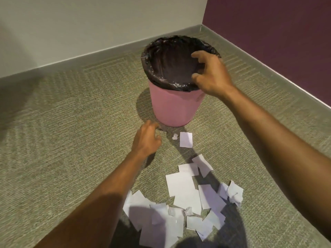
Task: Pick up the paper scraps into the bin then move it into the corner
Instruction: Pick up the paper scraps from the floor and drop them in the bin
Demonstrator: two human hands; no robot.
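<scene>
- Head camera looks down at a pink bin (176,106) with a black liner (168,68), standing upright on the carpet (71,122) near the corner of the room.
- Right hand (212,76) hovers over the near right rim, fingers curled and spread apart, holding nothing; contact with the liner cannot be told.
- Left hand (146,138) is low beside the bin's base, fingers loosely curled, empty.
- Paper scraps (180,203) lie in a heap on the carpet nearer the person; one small sheet (186,139) and a crumpled bit (175,136) lie just before the bin.
</scene>
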